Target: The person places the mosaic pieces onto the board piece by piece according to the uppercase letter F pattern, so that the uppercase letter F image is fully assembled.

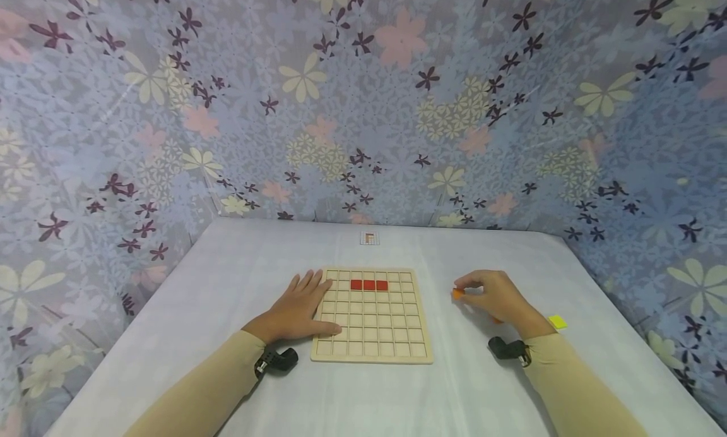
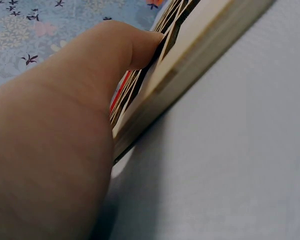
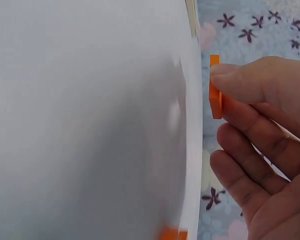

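A light wooden grid board [image 1: 372,362] lies on the white table, with three red square tiles [image 1: 369,285] side by side in one of its upper rows. My left hand [image 1: 298,307] rests along the board's left edge, fingers spread, the thumb reaching over the lower cells. In the left wrist view the thumb [image 2: 135,47] touches the board's rim [image 2: 175,75]. To the right of the board, my right hand [image 1: 500,298] pinches a thin orange square tile [image 3: 215,90] between thumb and forefinger, raised off the table. Another orange tile [image 1: 497,320] lies partly hidden below that hand.
A yellow tile [image 1: 558,322] lies beside the right wrist. Behind the board, a small card with a printed grid [image 1: 370,238] lies near the table's far edge. Flowered cloth [image 1: 363,108] hangs behind and around the white table [image 1: 255,247].
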### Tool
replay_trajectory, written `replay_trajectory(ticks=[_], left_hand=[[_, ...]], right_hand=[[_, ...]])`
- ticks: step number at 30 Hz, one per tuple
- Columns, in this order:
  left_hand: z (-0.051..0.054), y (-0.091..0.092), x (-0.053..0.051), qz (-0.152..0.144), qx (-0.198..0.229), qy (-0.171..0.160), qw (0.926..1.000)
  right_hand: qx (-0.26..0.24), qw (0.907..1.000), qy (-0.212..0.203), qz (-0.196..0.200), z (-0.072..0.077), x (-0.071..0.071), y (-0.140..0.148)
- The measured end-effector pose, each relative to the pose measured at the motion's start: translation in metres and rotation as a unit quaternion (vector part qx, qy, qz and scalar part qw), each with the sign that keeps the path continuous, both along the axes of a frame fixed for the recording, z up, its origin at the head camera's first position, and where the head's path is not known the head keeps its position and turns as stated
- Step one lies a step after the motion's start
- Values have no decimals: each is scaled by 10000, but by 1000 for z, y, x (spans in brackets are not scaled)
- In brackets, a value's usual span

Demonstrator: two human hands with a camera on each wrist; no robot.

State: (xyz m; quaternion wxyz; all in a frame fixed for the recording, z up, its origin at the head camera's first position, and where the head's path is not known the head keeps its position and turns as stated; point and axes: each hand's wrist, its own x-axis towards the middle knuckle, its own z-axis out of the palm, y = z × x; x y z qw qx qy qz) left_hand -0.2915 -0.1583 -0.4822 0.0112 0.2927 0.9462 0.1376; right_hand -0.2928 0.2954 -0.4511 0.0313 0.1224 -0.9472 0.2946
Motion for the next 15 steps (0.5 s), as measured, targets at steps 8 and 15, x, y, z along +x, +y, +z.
replay_trajectory(ticks=[8,15], left_hand=[[7,1,2,-22,-50,-76,10000],[5,1,2,1,-42,-57,10000]], right_hand=[[-293,9983,116,484,-4,-9,-22],[-444,9961,121,758,-2,-18,-42]])
